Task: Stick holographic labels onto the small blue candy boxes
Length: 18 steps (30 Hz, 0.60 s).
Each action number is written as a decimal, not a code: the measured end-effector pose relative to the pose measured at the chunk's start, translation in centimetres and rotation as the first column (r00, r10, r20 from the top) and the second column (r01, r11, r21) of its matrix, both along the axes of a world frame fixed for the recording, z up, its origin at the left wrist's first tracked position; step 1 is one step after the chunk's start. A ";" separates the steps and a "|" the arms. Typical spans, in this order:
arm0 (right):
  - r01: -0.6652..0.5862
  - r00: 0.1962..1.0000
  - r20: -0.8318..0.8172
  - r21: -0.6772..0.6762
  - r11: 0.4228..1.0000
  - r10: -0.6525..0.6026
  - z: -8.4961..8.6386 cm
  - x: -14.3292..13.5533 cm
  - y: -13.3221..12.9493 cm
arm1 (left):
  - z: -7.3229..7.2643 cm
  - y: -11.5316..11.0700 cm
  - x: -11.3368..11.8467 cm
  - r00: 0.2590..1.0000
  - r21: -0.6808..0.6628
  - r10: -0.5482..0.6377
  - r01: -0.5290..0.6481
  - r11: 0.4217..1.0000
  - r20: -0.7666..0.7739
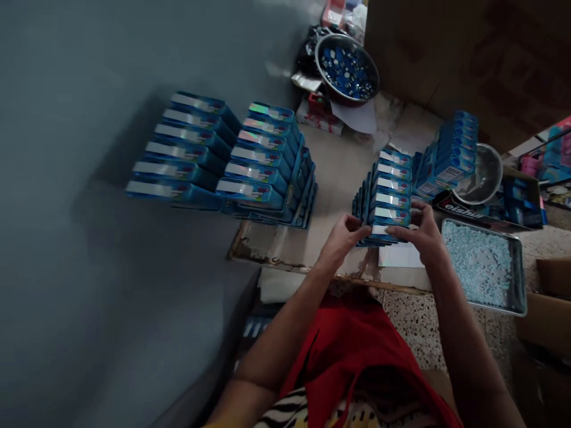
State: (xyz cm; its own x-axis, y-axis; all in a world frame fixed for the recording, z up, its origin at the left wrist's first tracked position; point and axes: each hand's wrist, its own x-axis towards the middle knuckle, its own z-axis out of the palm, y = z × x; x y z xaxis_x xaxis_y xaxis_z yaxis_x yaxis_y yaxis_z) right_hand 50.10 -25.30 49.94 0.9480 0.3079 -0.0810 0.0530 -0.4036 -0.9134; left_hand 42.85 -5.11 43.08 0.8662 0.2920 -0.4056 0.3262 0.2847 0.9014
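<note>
- The thing being handled is a stack of blue boxes (pixel 391 184) at the near side of the bench (pixel 334 160), the pale strips on its upper boxes facing up.
- The left hand (pixel 338 242) and right hand (pixel 429 239) meet at its nearest box (pixel 379 230); their fingers grasp it from opposite sides, thumbs toward the pale strip. This two-sided hold probably keeps the box square with the row behind it.
- White paper (pixel 401 255) lies under or just beside the stack's near right corner; which, I cannot tell.
- Just beyond the right hand, more blue boxes (pixel 450 154) are piled with their ends turned toward the camera, likely close for easy reach.
- Farther right, a metal tray (pixel 518 273) holds pale blue pieces; its raised rim would stop them from scattering. A clear bowl (pixel 493 172) sits behind it.
- Well left of the hands, two taller stacks (pixel 263 156) stand side by side, boxes facing alike, which presumably keeps the piles steady.
- At the far side, a steel bowl (pixel 376 74) holds loose blue and whitish pieces, its deep wall seemingly suited to containing them.
</note>
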 end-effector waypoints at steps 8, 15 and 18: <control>-0.110 0.993 -0.022 0.176 0.978 0.115 -0.2 -0.8 3.2 | 3.4 -1.7 2.6 0.961 -0.026 -0.022 0.031 0.999 0.276; -0.150 0.988 0.036 0.079 0.986 0.148 1.1 -9.9 7.1 | 6.5 1.3 -6.6 0.987 -0.079 0.067 -0.056 0.995 0.144; -0.230 0.972 -0.024 0.101 0.968 0.233 -1.6 -13.8 8.3 | 5.0 2.6 -12.0 0.992 -0.054 0.128 -0.127 0.990 0.018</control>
State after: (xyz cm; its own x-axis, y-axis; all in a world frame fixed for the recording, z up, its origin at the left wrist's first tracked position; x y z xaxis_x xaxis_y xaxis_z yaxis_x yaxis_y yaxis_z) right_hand 36.25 -17.01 48.30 0.8469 0.5267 -0.0724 0.1012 -0.2934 -0.9506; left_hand 30.88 -2.47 48.04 0.8318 0.3795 -0.4052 0.2652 0.3696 0.8905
